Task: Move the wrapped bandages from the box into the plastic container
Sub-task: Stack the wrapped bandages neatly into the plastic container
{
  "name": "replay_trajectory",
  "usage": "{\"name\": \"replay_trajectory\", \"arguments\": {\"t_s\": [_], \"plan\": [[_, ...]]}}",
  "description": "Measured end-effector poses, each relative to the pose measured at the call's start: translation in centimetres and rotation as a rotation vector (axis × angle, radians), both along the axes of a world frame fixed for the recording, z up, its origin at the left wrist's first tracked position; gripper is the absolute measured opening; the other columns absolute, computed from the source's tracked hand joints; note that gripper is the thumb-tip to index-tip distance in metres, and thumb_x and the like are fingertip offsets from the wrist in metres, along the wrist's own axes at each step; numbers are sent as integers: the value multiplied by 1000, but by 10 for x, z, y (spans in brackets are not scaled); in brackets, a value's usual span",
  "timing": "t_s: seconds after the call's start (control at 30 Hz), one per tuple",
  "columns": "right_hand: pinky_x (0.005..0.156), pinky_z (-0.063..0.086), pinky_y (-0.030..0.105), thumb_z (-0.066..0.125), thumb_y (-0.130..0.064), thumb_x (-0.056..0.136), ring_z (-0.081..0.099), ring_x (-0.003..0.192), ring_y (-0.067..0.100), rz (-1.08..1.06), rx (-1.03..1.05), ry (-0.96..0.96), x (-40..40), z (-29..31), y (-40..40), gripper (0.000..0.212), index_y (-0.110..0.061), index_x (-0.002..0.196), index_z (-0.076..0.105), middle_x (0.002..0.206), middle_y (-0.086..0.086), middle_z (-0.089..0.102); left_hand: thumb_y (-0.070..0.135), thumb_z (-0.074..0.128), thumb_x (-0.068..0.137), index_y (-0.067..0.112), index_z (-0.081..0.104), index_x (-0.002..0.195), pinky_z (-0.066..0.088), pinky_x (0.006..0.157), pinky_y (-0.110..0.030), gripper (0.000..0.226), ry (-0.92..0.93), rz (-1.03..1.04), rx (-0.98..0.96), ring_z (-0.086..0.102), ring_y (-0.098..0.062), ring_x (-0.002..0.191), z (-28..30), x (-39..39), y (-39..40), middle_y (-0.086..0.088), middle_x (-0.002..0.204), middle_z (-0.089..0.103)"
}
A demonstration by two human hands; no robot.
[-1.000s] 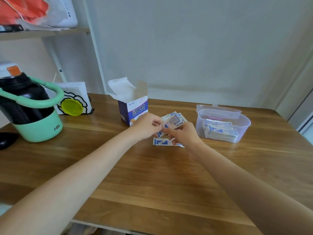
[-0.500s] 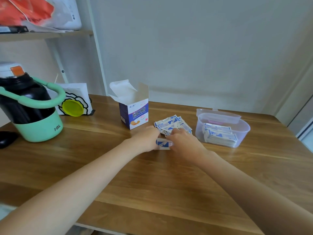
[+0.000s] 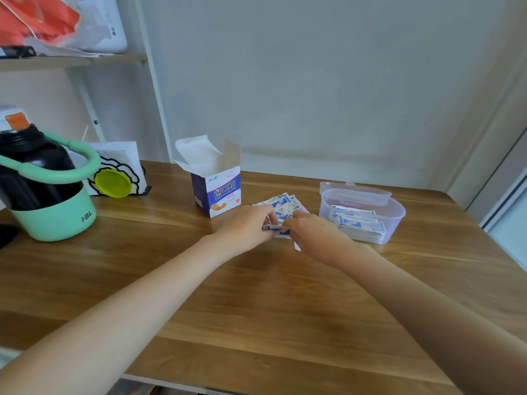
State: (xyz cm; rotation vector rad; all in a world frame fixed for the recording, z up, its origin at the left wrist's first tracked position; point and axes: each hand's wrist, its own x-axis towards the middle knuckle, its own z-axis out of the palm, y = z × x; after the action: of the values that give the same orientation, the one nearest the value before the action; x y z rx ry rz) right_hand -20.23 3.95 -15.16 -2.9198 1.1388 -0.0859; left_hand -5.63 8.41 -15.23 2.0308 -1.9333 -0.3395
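Left hand point(image 3: 245, 226) and right hand point(image 3: 316, 235) pinch small bandage stack point(image 3: 276, 230) on table point(image 3: 256, 309) | box point(image 3: 216, 192) left, plastic container point(image 3: 362, 215) right | judged light, flimsy, slippery; grip stack ends.

Both bare forearms reach forward and converge near the middle. The left hand point(image 3: 247, 227) and right hand point(image 3: 316, 234) lie knuckles up, close together, fingers curled inward, pinching between them a small wrapped bandage point(image 3: 276, 230) low over the worktop point(image 3: 256, 303).
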Motion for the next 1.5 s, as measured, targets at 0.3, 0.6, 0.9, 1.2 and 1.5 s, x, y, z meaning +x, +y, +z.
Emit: {"name": "replay_trajectory", "arguments": {"t_s": [0.3, 0.6, 0.9, 1.2, 1.5], "plan": [[87, 51, 32, 47, -7, 93, 56, 108, 22, -29, -1, 142, -32, -6, 3, 32, -12, 125, 50, 123, 7, 54, 25, 55, 92, 21, 63, 104, 31, 49, -17, 15, -135, -110, 32, 47, -5, 69, -1, -15, 6, 2, 99, 64], [61, 44, 29, 51, -5, 89, 62, 78, 26, -343, 19, -591, -74, 51, -31, 13, -9, 100, 58, 87, 12, 70, 8, 61, 88, 8, 59, 99, 51, 55, -13, 12, 729, 94, -171, 60, -8, 59, 47, -46, -40, -1, 75, 63], [68, 53, 31, 53, 4, 81, 63, 81, 27, -608, 247, -180, -109, 53, -81, 16, 1, 89, 66, 84, 14, 65, 21, 52, 90, 15, 62, 102, 40, 86, -34, 17, -190, -108, -22, 58, -23, 101, 44, -111, -93, -2, 107, 65], [49, 47, 23, 43, -4, 89, 60, 45, 16, -623, 196, -76, -106, 66, -84, 13, -6, 92, 56, 81, 7, 61, 27, 28, 99, 15, 58, 86, 26, 91, -36, 35, -398, -86, 12, 45, -21, 80, 49, -120, -102, -3, 85, 55], [30, 32, 10, 26, -38, 101, 56, 30, 12, -709, 601, -54, -109, 54, -64, 51, -8, 142, 22, 121, 28, 52, 13, 15, 98, 31, 41, 127, 9, 113, -50, 42, -341, -58, 300, 48, -25, 116, 50, -151, -89, -5, 99, 63]]}}
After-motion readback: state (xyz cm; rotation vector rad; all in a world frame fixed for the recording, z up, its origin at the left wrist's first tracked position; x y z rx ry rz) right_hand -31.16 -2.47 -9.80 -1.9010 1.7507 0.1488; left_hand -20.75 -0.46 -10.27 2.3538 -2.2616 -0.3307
